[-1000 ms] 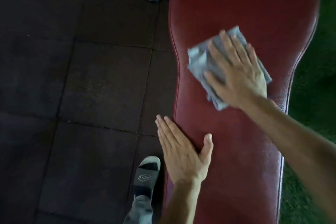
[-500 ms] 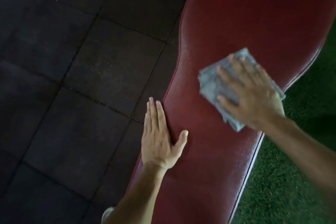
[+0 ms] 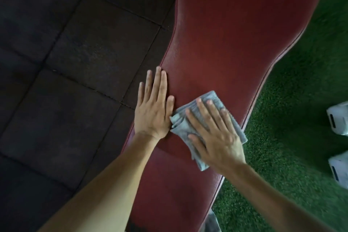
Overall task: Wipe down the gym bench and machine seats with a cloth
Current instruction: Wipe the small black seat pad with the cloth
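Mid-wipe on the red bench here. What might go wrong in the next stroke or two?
The cloth already touches the left hand, so a stroke further that way would likely bump it or bunch the cloth. The cloth's far corner reaches the bench edge by the green turf; it might slip over. The right hand only presses flat, with no grip.

The bench (image 3: 231, 47) has a dark red cover that looks like leather – smooth, a bit shiny, with tiny grains and a thin pale cord along its edge. The cloth (image 3: 212, 100) on it is soft grey fabric, folded and matt. On the left, the floor (image 3: 75, 62) is dark rubber tiles – dull and speckled. On the right lies green carpet (image 3: 291, 156), fuzzy like grass.
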A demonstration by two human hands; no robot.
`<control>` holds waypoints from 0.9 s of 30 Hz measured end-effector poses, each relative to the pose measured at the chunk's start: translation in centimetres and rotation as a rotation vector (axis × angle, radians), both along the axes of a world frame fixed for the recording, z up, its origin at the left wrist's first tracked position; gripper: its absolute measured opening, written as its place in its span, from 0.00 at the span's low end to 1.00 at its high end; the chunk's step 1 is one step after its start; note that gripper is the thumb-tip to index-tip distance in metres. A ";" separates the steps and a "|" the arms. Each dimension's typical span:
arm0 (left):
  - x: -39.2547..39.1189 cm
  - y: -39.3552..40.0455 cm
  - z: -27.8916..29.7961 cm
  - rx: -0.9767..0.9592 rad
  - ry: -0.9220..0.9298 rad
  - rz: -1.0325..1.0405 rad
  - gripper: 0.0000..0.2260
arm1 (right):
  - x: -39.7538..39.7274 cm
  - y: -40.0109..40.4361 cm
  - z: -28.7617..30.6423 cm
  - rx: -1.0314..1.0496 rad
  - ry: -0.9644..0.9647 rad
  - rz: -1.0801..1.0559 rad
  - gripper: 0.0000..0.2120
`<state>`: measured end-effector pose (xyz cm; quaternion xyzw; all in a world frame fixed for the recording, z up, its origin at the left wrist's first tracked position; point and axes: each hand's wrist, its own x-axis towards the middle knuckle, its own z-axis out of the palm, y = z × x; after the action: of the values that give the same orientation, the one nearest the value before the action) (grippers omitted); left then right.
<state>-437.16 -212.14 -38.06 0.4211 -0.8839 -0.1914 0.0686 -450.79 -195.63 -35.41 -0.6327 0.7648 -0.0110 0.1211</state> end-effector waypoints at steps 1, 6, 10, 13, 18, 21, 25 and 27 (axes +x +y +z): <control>0.0 0.0 0.1 0.002 -0.005 0.005 0.28 | 0.6 0.4 -0.1 -0.016 -0.011 0.000 0.28; 0.5 0.3 1.1 0.126 0.015 -0.007 0.28 | 0.3 0.8 0.6 -0.029 -0.159 -0.003 0.29; 1.8 1.8 2.4 0.258 0.133 0.039 0.26 | 1.1 0.6 0.3 -0.097 -0.115 -0.120 0.32; 3.1 2.8 3.0 0.274 0.141 0.081 0.25 | 1.6 0.5 -1.2 -0.284 -0.080 -0.122 0.25; 5.3 3.8 4.6 0.259 0.144 0.131 0.22 | 1.0 -1.4 -0.4 -0.508 -0.181 -0.122 0.20; 7.1 3.4 7.1 0.295 0.157 0.202 0.19 | 2.6 -3.7 4.3 -0.541 -0.176 -0.010 0.17; 12.2 2.6 13.4 0.317 0.148 0.287 0.21 | 7.1 -6.8 11.8 -0.474 -0.244 0.149 0.17; 16.0 2.0 17.2 0.305 0.129 0.314 0.20 | 10.2 -8.4 15.7 -0.416 -0.268 0.209 0.18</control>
<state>-421.13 -210.14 -20.81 0.5459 -0.7621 -0.3364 0.0894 -440.60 -203.98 -19.67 -0.7124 0.6536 -0.2393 0.0892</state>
